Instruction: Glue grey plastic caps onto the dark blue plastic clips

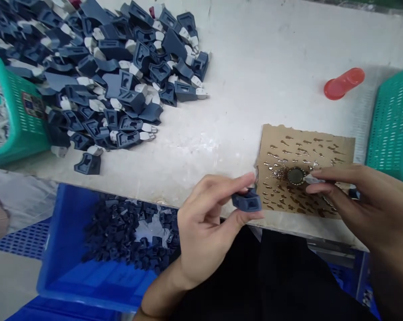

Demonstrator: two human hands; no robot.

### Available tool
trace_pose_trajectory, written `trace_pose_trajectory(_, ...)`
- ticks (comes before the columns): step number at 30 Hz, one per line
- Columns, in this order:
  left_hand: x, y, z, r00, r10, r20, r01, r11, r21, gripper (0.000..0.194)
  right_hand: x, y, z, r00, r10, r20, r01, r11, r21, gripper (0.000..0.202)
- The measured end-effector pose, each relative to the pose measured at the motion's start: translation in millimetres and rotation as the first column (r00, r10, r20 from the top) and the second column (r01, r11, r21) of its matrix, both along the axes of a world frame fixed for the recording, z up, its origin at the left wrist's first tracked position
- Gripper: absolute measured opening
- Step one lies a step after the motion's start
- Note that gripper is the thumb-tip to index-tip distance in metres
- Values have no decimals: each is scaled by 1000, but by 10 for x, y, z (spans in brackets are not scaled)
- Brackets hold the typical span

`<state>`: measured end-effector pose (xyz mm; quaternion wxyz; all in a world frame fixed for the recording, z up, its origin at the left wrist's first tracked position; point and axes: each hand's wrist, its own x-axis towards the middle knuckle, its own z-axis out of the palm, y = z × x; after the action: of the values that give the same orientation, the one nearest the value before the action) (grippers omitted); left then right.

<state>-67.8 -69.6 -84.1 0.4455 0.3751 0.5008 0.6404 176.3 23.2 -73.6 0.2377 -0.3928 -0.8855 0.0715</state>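
Note:
Between the thumb and fingers of my left hand (209, 218) is a dark blue-grey hollow plastic part (247, 200), held near the table's front edge. My right hand (365, 196) pinches a small whitish plastic piece (312, 179) beside a round dark cap with a ridged rim (295, 176). Whether the piece touches the cap I cannot tell. The cap sits on a piece of brown cardboard (308, 133) marked with many wet, glossy brown drops. Part of a small dark object (354, 193) shows under my right hand.
A big heap of blue-grey parts joined to white pieces (121, 80) covers the table's left. Green baskets stand at left (23, 107) and right (392, 120). A red cylinder (344, 83) stands behind the cardboard. Below the edge, a blue bin (74, 272) holds dark parts.

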Motion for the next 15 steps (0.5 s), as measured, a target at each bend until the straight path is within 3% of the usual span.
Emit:
trace_pose_trajectory(3,108,68,46,983,47,176,-44,999,-23,48,9,38,-47,993,100,-69,-98,995,30,29)
trace_pose_trajectory(5,134,80,35,974,66,218,-62,998,-25,39,33,54,-74,991,103,-91,-100,994,36,36)
trace_pose_trajectory(8,128,62,-31,981,57,186,-52,998,-30,35,37,61,-92,995,72,-73,-72,997,-10,37)
trace_pose_trajectory(15,126,28,-122,995,13,98,-14,1000,8,42,-29,58,-95,987,139,-76,-138,990,11,33)
